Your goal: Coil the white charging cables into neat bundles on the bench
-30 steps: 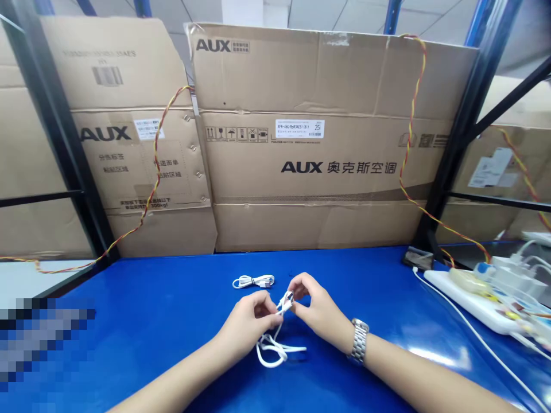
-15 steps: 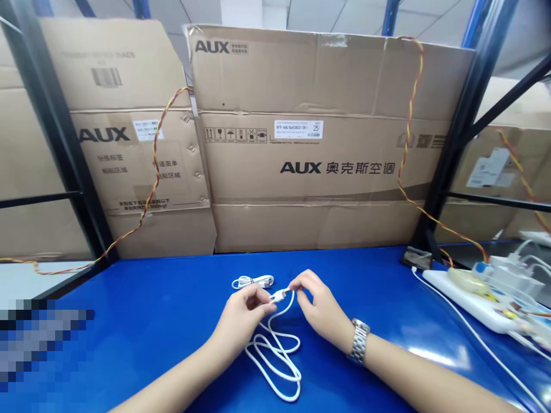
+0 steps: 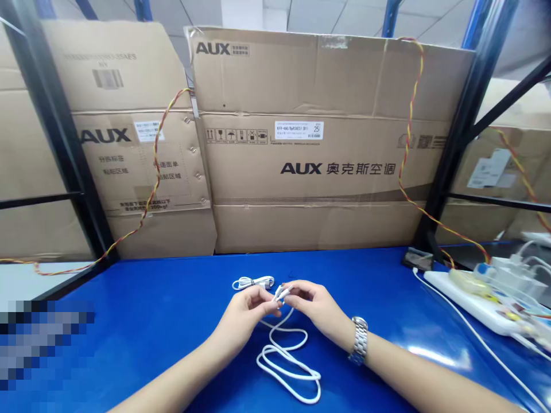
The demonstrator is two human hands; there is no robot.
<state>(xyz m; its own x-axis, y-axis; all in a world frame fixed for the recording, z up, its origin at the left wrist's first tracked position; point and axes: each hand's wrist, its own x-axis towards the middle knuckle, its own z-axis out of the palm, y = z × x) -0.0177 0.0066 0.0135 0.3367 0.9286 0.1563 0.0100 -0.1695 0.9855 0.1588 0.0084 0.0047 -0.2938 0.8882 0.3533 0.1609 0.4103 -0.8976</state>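
Near the middle of the blue table [image 3: 172,321], my left hand [image 3: 247,310] pinches the plug ends of a white charging cable [image 3: 312,376]. My right hand [image 3: 316,304], with a metal watch [image 3: 359,341] on its wrist, grips the same cable's ends from the other side. The fingertips of both hands nearly meet, and partly hide the plugs. Below them the rest of the cable lies in loose loops on the table. Just behind my left hand rests a second white cable [image 3: 253,282], coiled and bound with a dark tie.
Large cardboard boxes [image 3: 336,223] stand upright along the back edge. At the right is a white power strip [image 3: 469,304] with chargers [image 3: 514,275], a dark flat object [image 3: 417,259] and a trailing white wire [image 3: 473,332]. Black shelf posts [image 3: 456,137] rise on both sides.
My right hand has come down and left, closer to my left hand, and the cable ends are now bunched together. The loose loops have shifted to the right.
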